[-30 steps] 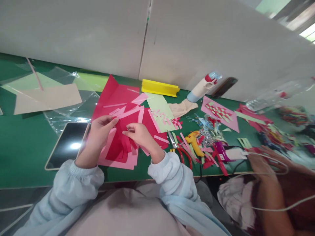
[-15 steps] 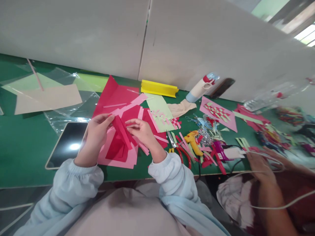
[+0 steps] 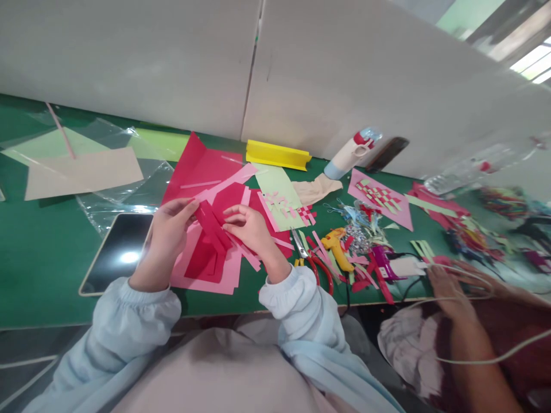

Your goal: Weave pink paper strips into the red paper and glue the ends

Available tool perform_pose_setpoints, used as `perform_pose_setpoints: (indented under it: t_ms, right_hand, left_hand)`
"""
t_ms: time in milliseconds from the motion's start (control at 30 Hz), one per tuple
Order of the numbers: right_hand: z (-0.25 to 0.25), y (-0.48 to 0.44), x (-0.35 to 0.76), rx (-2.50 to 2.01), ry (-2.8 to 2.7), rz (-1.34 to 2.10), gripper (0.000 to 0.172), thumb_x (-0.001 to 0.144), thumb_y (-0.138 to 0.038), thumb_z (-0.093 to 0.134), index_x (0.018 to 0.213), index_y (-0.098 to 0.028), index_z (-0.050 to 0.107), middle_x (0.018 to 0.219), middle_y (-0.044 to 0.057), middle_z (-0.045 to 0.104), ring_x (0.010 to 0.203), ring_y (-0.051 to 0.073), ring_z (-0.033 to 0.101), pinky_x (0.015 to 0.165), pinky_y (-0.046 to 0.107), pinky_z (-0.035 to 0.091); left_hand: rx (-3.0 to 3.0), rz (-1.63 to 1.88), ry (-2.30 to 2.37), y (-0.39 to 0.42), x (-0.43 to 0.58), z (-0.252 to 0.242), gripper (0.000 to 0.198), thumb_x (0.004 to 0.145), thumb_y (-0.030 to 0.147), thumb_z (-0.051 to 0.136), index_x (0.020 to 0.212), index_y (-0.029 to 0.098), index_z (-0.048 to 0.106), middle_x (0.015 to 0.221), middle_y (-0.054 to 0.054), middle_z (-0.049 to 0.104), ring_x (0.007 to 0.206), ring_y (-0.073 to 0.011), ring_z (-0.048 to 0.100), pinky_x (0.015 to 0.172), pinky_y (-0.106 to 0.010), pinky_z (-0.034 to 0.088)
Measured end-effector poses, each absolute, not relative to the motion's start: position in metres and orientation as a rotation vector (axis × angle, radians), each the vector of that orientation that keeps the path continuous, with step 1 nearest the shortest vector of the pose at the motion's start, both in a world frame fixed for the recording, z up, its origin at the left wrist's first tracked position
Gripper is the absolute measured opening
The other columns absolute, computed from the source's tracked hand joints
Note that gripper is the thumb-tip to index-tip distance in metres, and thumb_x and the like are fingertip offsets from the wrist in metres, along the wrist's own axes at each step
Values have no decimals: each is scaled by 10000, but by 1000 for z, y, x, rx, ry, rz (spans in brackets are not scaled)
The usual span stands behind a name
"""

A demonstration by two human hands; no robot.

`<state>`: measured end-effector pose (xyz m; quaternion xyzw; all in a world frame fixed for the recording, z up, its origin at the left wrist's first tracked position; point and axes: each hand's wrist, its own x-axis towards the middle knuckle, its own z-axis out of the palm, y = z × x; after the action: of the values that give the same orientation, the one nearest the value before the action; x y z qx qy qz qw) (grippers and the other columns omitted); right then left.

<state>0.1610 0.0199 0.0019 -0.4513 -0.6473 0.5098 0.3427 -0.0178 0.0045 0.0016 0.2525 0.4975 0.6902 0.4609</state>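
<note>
My left hand (image 3: 172,226) is closed, its thumb and fingers pinching the upper end of a red paper strip (image 3: 210,223). The strip slants down to the right over sheets of red paper (image 3: 197,255) and pink paper (image 3: 228,281). Just right of the strip is my right hand (image 3: 249,228), its bent fingers a little apart and the tips close to the strip's edge. I cannot tell whether they touch it. Beside my right wrist lie scissors (image 3: 300,244) and a red-handled tool (image 3: 325,272). A dark-screened tablet (image 3: 116,255) lies by my left wrist.
A yellow glue gun (image 3: 338,246) and paper scraps lie right of my hands. Woven paper pieces (image 3: 381,195), a bottle (image 3: 350,155) and a folded yellow sheet (image 3: 278,155) stand or lie farther back. Another person's hand (image 3: 450,289) is at the right, by a white cable.
The red strip's lower part has shifted and bends more. My right hand has moved very slightly; my left hand keeps its pinch in the same place.
</note>
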Motion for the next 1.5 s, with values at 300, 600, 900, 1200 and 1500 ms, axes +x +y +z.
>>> perform_pose_setpoints:
  t_ms: [300, 600, 900, 1200, 1500]
  right_hand:
    - [-9, 18, 153, -1086, -1868, 1169, 112, 839, -140, 594, 868, -212, 675, 919, 13, 751, 900, 156, 719, 860, 291, 544]
    - [-9, 18, 153, -1045, -1712, 1365, 316, 777, -457, 739, 914, -174, 712, 926, 63, 746, 877, 180, 701, 820, 296, 545]
    - [-8, 14, 157, -1110, -1661, 1485, 225, 785, -368, 723, 883, -189, 629, 845, 21, 711, 791, 176, 699, 713, 285, 550]
    - [-4, 15, 162, -1136, -1651, 1549, 345, 852, -474, 674, 1003, -166, 715, 1010, 88, 753, 964, 203, 706, 881, 331, 530]
    - [-9, 16, 158, -1167, -1441, 1665, 345, 669, -442, 821, 849, -149, 782, 808, 52, 748, 713, 153, 658, 678, 274, 507]
  left_hand:
    - [629, 1695, 1222, 5, -19, 1, 261, 533, 268, 881, 708, 160, 720, 665, 2, 670, 596, -85, 601, 579, -196, 489]
    - [635, 1709, 1234, 5, -19, 0, 261, 526, 267, 884, 704, 163, 722, 658, 4, 670, 577, -81, 593, 567, -195, 489]
    - [624, 1742, 1259, 6, -18, 1, 258, 517, 270, 881, 682, 169, 710, 675, -1, 671, 651, -110, 623, 632, -228, 523]
    - [681, 1751, 1280, 7, -21, -4, 259, 565, 293, 879, 733, 168, 727, 708, -7, 680, 658, -108, 631, 637, -222, 529]
    - [716, 1741, 1270, 6, -22, -6, 236, 592, 296, 869, 736, 179, 722, 724, -10, 684, 682, -118, 644, 655, -229, 538]
